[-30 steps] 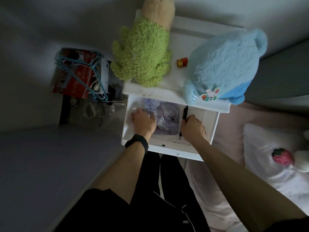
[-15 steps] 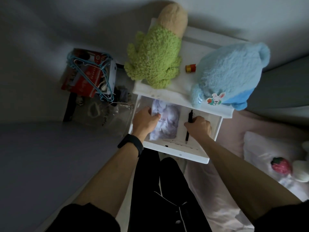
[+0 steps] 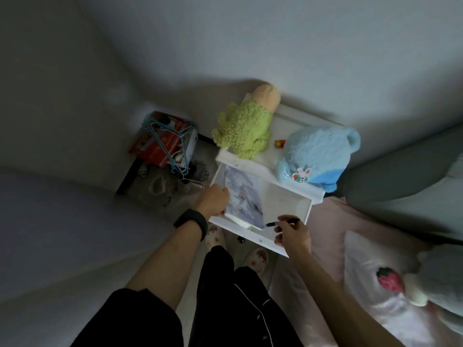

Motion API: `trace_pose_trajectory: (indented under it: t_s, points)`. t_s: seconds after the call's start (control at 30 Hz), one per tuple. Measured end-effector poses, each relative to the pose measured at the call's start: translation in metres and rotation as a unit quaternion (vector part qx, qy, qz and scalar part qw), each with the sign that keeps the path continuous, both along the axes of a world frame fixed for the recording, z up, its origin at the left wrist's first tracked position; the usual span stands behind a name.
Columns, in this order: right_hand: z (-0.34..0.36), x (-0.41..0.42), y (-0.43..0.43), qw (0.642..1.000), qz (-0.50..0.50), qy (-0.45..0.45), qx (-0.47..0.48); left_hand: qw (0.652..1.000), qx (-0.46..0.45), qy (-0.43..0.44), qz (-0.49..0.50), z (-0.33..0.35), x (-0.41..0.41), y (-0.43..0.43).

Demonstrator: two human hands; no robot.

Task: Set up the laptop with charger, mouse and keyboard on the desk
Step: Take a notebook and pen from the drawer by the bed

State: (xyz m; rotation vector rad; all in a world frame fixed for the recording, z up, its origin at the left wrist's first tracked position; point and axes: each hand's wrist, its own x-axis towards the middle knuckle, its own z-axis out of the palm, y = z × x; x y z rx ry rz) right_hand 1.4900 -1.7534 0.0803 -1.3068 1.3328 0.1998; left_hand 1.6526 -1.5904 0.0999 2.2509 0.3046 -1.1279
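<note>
A white bedside cabinet has its top drawer [image 3: 295, 216] pulled open below me. My left hand [image 3: 213, 200], with a black band on the wrist, grips the left edge of a flat pad with a pale purple picture [image 3: 244, 196] and tilts it up out of the drawer. My right hand [image 3: 292, 234] pinches a black pen [image 3: 280, 222] over the drawer's front edge. No laptop, charger, mouse or keyboard is in view.
A green plush toy [image 3: 244, 130], a blue plush toy [image 3: 318, 154] and a small red object [image 3: 279, 143] sit on the cabinet top. Left of it lie a red box with blue hangers [image 3: 165, 141] and a clear bag. A bed with a pillow [image 3: 390, 279] is at right.
My left hand has lifted the pad's near end up from the drawer floor. My right hand has picked the pen out of the drawer and drawn it back to the front edge.
</note>
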Motion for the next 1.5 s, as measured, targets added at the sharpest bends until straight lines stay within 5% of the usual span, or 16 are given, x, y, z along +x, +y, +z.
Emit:
trace_pose_trajectory:
  t_s: [0.07,0.13,0.23,0.4,0.57,0.67,0.97,1.5]
  points:
    - [0.006,-0.015,0.005,1.000,0.004,-0.020,-0.014,0.999,0.013,0.006,-0.044,-0.008,-0.009,-0.002]
    - [0.010,-0.030,0.009,0.998,0.013,-0.035,-0.046,0.995,-0.032,0.018,0.089,-0.008,-0.015,-0.006]
    - [0.014,-0.046,0.008,0.994,0.003,-0.049,-0.098,0.995,-0.028,-0.002,0.095,-0.008,-0.010,-0.010]
    - [0.019,-0.058,0.007,0.982,0.028,-0.050,-0.180,0.963,-0.128,0.095,0.218,0.000,-0.020,0.014]
    - [0.015,-0.070,0.022,0.989,0.073,0.001,-0.125,0.913,-0.234,0.107,0.316,0.022,-0.065,0.068]
    - [0.009,-0.078,0.044,0.991,0.107,0.034,-0.069,0.913,-0.255,0.107,0.301,0.040,-0.100,0.105]
    - [-0.041,-0.075,0.090,0.985,-0.003,0.014,0.173,0.980,-0.100,0.004,0.171,0.072,-0.185,0.172]
    - [-0.030,0.044,-0.017,0.983,0.177,-0.003,0.057,0.962,0.049,-0.117,0.240,0.044,-0.194,0.105]
